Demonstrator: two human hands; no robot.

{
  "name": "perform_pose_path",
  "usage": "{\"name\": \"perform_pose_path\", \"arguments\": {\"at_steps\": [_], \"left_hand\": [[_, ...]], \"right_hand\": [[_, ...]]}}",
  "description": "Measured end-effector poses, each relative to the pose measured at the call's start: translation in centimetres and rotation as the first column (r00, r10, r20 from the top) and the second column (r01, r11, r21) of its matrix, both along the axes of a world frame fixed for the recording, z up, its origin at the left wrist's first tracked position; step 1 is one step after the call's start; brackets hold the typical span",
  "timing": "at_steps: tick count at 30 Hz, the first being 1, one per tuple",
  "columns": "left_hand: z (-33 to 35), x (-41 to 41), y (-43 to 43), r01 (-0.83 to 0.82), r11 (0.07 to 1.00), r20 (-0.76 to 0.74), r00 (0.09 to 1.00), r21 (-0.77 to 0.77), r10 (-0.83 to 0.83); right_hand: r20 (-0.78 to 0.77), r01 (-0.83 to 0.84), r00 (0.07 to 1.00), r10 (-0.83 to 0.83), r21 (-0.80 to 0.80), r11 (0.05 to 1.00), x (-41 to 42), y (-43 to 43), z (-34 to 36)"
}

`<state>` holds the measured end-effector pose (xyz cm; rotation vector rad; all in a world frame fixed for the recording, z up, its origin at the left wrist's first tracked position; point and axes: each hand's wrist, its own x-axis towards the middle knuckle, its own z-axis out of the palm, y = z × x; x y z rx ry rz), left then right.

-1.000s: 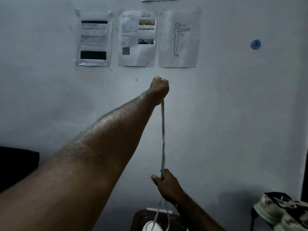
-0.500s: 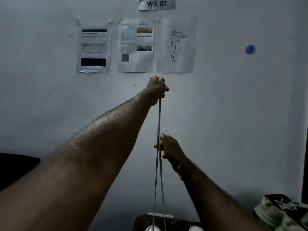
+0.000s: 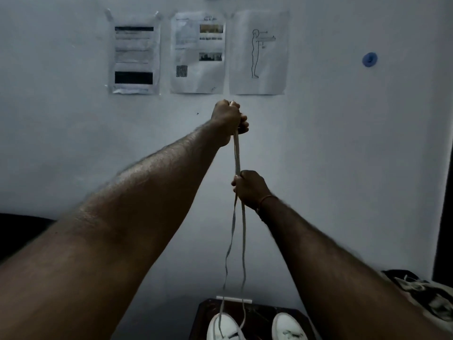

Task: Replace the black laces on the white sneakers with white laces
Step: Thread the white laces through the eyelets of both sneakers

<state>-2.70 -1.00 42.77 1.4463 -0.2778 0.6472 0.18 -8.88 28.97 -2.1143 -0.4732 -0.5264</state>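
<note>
Illegible wall papers (image 3: 197,52) behind white lace (image 3: 236,153)

Pale wall (image 3: 343,143) fills the view. At 12 o'clock, three taped sheets: left sheet (image 3: 134,54) with black bars, middle sheet (image 3: 197,52) with photos, right sheet (image 3: 258,52) with an outline figure. Blue knob (image 3: 369,59) at 2 o'clock. Dark bench (image 3: 257,315) at 6 o'clock, white strip (image 3: 234,299) on its far edge. Patterned cloth (image 3: 426,295) at 4 o'clock
</note>
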Motion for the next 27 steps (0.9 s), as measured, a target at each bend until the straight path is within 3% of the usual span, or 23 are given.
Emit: {"name": "perform_pose_path", "arguments": {"at_steps": [3,4,6,7,9,11,13,16,19,21,23,25,27], "left_hand": [[-3.1,0.1,0.3,-0.129,0.98,0.046,0.991,0.151,0.123],[-5.0,0.1,0.7,-0.222,0.933,0.125,0.973,0.283,0.194],[-11.0,-0.1,1.6,-0.355,0.731,0.255,0.934,0.583,0.251],[-15.2,-0.1,2.1,-0.336,0.623,0.236,0.942,0.706,0.24],[-21.7,-0.4,3.1,-0.138,0.487,0.034,0.976,0.863,0.216],[-27.3,-0.4,3.9,0.072,0.372,-0.171,0.955,0.925,0.241],[-31.7,0.0,4.8,0.123,0.309,-0.22,0.927,0.943,0.303],[-36.0,-0.1,6.1,0.082,0.334,-0.213,0.902,0.939,0.375],[-39.0,-0.9,6.3,0.02,0.445,-0.213,0.897,0.895,0.387],[-40.3,-1.9,5.9,0.043,0.536,-0.27,0.896,0.843,0.353],[-41.1,-3.4,5.1,0.137,0.684,-0.392,0.89,0.716,0.232],[-41.2,-4.3,4.2,0.242,0.806,-0.475,0.878,0.541,0.055],[-40.5,-4.9,3.2,0.296,0.844,-0.486,0.873,0.447,-0.048]], "right_hand": [[-0.066,-0.037,0.997,0.027,-0.157,0.987,-1.0,-1.3,-3.5],[-0.13,-0.06,0.991,0.029,-0.236,0.97,-1.4,-1.9,-5.2],[-0.276,-0.066,0.96,-0.055,-0.409,0.91,-2.5,-3.2,-9.8],[-0.336,-0.082,0.936,-0.11,-0.509,0.857,-3.5,-4.0,-12.7],[-0.428,-0.166,0.886,-0.176,-0.648,0.743,-4.8,-5.1,-17.2],[-0.55,-0.284,0.813,-0.191,-0.661,0.694,-6.0,-5.8,-21.9],[-0.62,-0.336,0.758,-0.203,-0.637,0.693,-7.1,-6.1,-25.9],[-0.57,-0.24,0.789,-0.227,-0.628,0.74,-9.0,-6.2,-28.3],[-0.558,-0.201,0.794,-0.242,-0.616,0.762,-11.4,-7.0,-28.4],[-0.587,-0.213,0.768,-0.257,-0.611,0.762,-12.8,-7.8,-28.6],[-0.483,-0.119,0.832,-0.273,-0.637,0.762,-12.9,-8.3,-28.4],[-0.377,0.002,0.904,-0.202,-0.468,0.884,-11.9,-8.1,-27.5],[-0.457,-0.045,0.889,0.019,-0.045,0.998,-10.5,-7.1,-25.8]]}}
